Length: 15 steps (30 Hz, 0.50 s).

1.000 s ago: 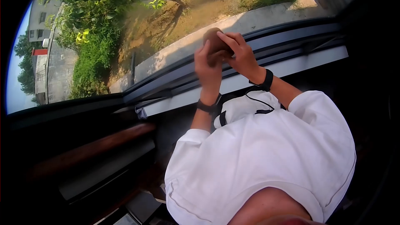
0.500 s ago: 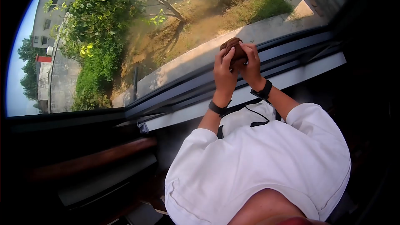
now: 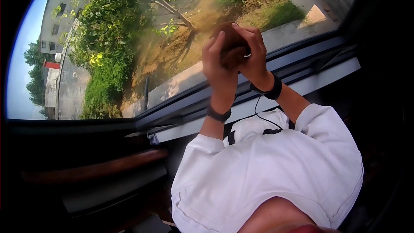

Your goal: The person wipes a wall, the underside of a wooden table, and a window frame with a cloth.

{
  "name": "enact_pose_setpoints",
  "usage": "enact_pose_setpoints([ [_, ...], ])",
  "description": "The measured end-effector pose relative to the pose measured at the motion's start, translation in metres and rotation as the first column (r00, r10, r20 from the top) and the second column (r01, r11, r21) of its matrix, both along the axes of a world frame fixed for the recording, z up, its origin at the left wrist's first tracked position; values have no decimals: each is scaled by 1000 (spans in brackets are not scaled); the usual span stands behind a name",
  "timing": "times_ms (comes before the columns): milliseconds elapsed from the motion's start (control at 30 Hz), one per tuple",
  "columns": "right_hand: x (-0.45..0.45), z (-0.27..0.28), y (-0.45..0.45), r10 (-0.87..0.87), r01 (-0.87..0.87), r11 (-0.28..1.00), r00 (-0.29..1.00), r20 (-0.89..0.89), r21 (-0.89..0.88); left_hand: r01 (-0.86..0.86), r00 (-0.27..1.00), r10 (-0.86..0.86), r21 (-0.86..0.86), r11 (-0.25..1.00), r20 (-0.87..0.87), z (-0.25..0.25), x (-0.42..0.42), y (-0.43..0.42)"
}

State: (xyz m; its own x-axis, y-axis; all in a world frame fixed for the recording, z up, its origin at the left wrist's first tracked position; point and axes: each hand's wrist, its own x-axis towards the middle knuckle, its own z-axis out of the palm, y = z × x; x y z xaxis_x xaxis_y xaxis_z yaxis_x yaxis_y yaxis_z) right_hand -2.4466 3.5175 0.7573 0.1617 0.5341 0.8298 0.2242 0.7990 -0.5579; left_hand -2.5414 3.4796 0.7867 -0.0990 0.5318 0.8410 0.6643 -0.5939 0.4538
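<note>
Both hands are raised together in front of the window, gripping a brown, soft-looking bunched cloth. My left hand wraps its left side, with the thumb and fingers partly blurred. On the opposite side, my right hand curls its fingers over the cloth's top and right edge. A fold or flap of the cloth hangs between the palms. The cloth's exact kind is unclear because of blur and the fingers covering it. Each wrist wears a black band.
A dark window frame and a pale sill run diagonally below the hands. Past the window lie a tree, soil and a concrete path. A brown wooden bar is at lower left. A thin black cable hangs near my waist.
Both hands have moved up and slightly left with the brown cloth. It has tilted and spread more between them, and my hands look larger in view.
</note>
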Motion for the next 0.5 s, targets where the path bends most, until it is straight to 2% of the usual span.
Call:
enact_pose_setpoints([
  [133,17,-15,2,-38,37,999,999,-31,-39,111,994,-111,-29,993,-14,-13,12,9],
  [167,19,-25,3,-42,40,998,998,-37,-57,92,992,-94,-33,995,-79,-19,13,9],
  [267,18,-57,3,-54,50,995,998,-35,-91,138,988,-145,-131,982,-46,-49,10,6],
  [367,9,-70,-4,-51,51,994,999,9,-93,93,994,-100,-138,986,-44,-71,-3,0],
  [500,-17,-67,-9,97,-94,991,995,26,-92,5,1000,-7,-101,995,-13,-69,-24,-14],
])
